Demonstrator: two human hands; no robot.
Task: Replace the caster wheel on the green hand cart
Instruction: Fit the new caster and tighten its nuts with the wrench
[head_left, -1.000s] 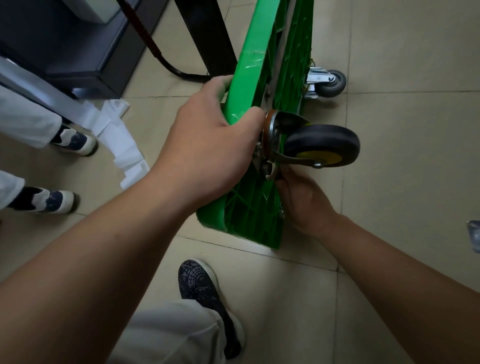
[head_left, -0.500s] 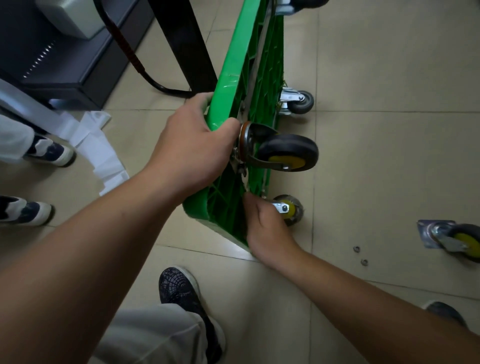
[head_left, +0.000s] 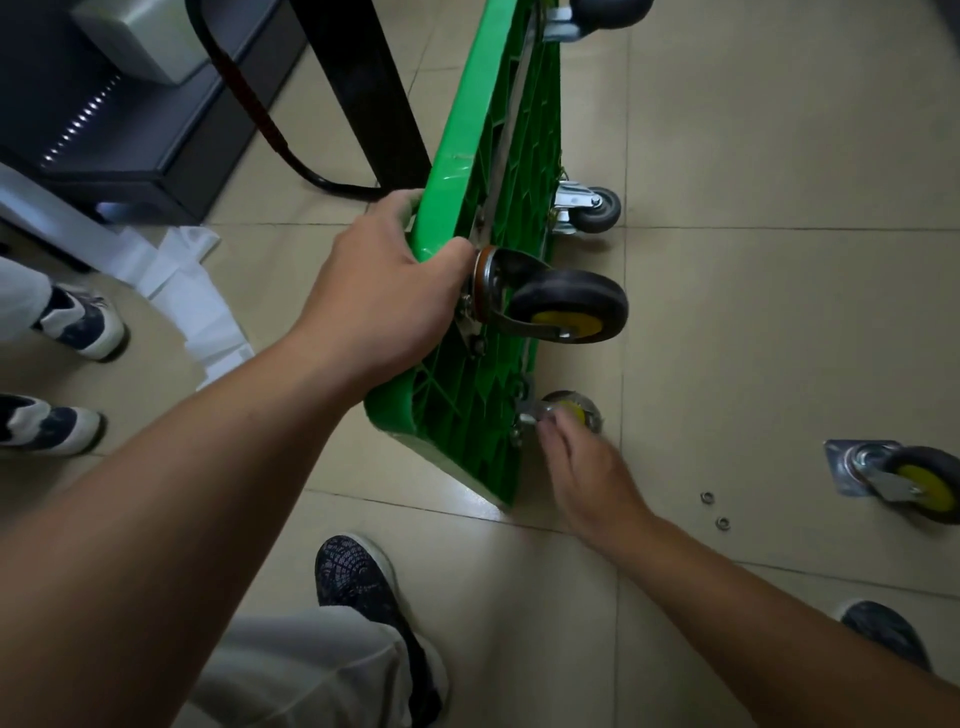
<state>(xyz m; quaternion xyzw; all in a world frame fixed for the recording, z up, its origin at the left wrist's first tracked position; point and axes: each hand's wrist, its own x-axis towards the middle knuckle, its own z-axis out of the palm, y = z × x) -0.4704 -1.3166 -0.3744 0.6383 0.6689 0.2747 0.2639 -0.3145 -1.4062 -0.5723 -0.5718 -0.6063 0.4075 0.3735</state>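
The green hand cart (head_left: 483, 332) stands tipped on its side on the tiled floor, underside facing right. My left hand (head_left: 384, 291) grips its upper edge, right beside a black caster with a yellow hub (head_left: 566, 309) that is mounted on the underside. My right hand (head_left: 587, 467) is blurred, its fingertips at the lower caster (head_left: 574, 410) near the floor; its grasp is unclear. A loose caster with a mounting plate (head_left: 904, 483) lies on the floor at the right. Two small nuts (head_left: 714, 510) lie between it and my right hand.
Two more casters (head_left: 592, 208) are on the cart farther away. A black post (head_left: 363, 88) and a dark cable (head_left: 249, 98) stand behind the cart, with a dark cabinet (head_left: 130, 135) at the left. White paper (head_left: 197, 291) and another person's shoes (head_left: 78, 322) are at the left. My own shoe (head_left: 358, 582) is below the cart.
My right hand has moved from the upper caster's plate down to the lower caster near the floor. The view has pulled back, showing the loose caster and nuts. My left hand keeps its grip.
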